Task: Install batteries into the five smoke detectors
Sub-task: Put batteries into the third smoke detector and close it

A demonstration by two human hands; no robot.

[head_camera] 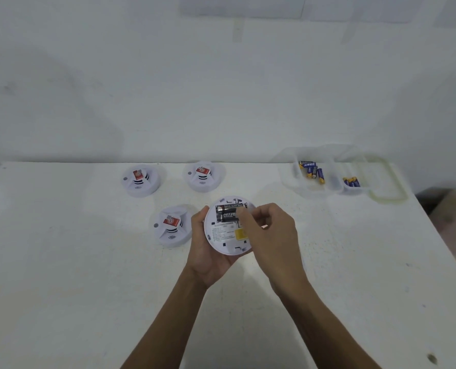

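**White table, one detector in hand**

From the head view, we look down on a white table (88, 288) pushed against a bare white wall (221, 89).

Our left hand (208, 251) cradles a smoke detector (224, 235) just above the table. The fingers are curled round its left rim and its back is turned up, so the open battery bay faces us. Two black batteries (228, 212) lie side by side in that bay.

Our right hand (272, 235) comes over from the right. Its bent fingers are bunched together, with the tips clamped on the right end of the batteries. We judge it is seating them against the contacts.

Three more detectors sit face up on the table. Two are at the back (141, 180) (202, 176). One is just left of our left hand (171, 226), near enough to pick up next. We cannot find a fifth here.

A clear plastic box (288, 177) stands at the back right on the working hand's side. It holds spare blue batteries (313, 170) in two compartments.
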